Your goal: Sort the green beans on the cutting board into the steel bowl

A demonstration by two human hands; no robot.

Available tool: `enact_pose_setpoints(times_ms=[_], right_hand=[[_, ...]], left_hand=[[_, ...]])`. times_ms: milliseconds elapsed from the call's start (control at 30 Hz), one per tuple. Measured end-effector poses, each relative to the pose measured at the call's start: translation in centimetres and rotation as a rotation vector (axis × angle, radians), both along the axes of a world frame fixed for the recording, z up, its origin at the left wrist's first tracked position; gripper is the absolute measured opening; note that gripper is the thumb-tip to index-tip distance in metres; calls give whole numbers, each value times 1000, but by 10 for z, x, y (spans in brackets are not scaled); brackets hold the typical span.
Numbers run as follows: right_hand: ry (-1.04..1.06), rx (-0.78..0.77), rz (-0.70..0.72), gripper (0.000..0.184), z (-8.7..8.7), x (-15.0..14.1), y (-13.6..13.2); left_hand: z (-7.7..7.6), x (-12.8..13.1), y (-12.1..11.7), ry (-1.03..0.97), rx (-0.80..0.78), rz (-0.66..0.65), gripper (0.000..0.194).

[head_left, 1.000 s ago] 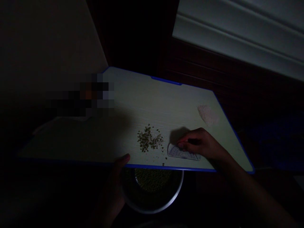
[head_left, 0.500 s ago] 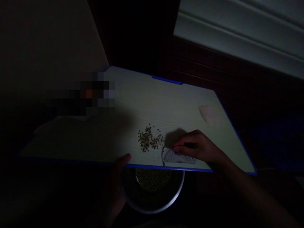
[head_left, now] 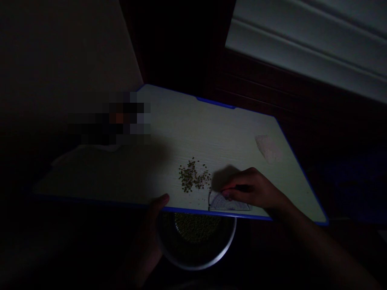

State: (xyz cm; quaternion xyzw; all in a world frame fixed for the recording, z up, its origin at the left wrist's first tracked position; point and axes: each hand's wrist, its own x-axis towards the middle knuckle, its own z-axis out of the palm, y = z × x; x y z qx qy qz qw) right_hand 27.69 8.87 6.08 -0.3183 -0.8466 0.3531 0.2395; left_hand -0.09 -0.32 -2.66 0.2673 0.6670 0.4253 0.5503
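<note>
My right hand [head_left: 249, 187] is closed in a pinch on a clear half-round protractor [head_left: 219, 202], which lies flat near the front edge of the table. Left of the protractor is a loose heap of small green beans [head_left: 193, 177], with some pale grains among them. A round metal bowl [head_left: 222, 253] holding many green beans [head_left: 196, 227] is just below the table edge. My left hand [head_left: 151, 237] is at the bowl's left side and appears to grip it, its thumb resting over the table edge. Its other fingers are hidden in the dark.
The pale table [head_left: 175, 121] has a blue rim. A small pile of whitish grains [head_left: 267, 148] lies at its right side. A blurred-out patch [head_left: 121, 119] covers something at the far left. White slatted panels [head_left: 302, 44] stand behind. The room is very dim.
The view has shifted slightly, so the table and beans sit a little further right. The protractor's left edge is now almost upright, next to the bean heap. Both hands keep their places.
</note>
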Motion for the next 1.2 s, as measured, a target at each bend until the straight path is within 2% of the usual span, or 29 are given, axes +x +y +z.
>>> enact_pose_setpoints(times_ms=[300, 433, 567, 667, 767, 900, 1067, 1200], right_hand=[[10, 78, -2, 18, -3, -2, 0], [4, 77, 17, 17, -4, -3, 0], [38, 56, 50, 15, -3, -3, 0], [41, 62, -19, 14, -3, -4, 0], [41, 80, -72, 15, -4, -5, 1], [31, 89, -16, 15, -6, -6, 2], [36, 97, 62, 16, -5, -7, 1], [57, 110, 31, 15, -4, -5, 0]], left_hand=[[6, 4, 5, -11, -32, 61, 37], [3, 1, 3, 1, -54, 43, 44], [-2, 0, 1, 56, 9, 50, 41], [-3, 0, 0, 93, 42, 66, 41], [-4, 1, 0, 75, 4, 99, 42], [-5, 0, 1, 63, 40, 36, 44], [-3, 0, 0, 72, 25, 64, 40], [-1, 0, -2, 64, 35, 31, 41]])
